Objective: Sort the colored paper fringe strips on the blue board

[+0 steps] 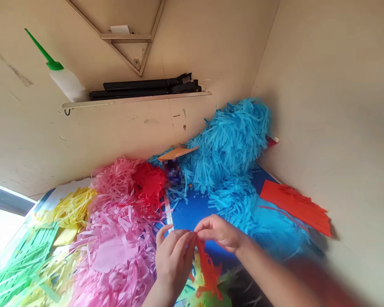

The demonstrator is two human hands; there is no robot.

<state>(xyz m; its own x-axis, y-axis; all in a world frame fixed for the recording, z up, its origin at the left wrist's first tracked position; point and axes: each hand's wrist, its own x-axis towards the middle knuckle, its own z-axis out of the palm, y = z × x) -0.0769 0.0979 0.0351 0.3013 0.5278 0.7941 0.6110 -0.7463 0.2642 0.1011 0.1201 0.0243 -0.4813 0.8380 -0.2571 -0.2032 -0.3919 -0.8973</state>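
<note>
The thumb and forefinger of the right hand point(222, 234) pinched the narrow upper end of an orange paper piece point(210, 270). The fingers of the left hand point(176, 251) were bent, their tips gathered at the same end; the exact contact was partly hidden. The orange paper piece hung below the fingertips, in front of the person: vivid orange, thin and creased, narrow at the top, wider below, with a ragged, cut lower edge. Yellow-green paper point(208, 299) showed behind and beneath it. Beyond the hands lay a blue tabletop point(192, 215). Pink fringed paper point(118, 256) was heaped to the left, blue fringed paper point(230, 145) ahead and right, and an orange-red fringed sheet point(294, 207) at far right.
</note>
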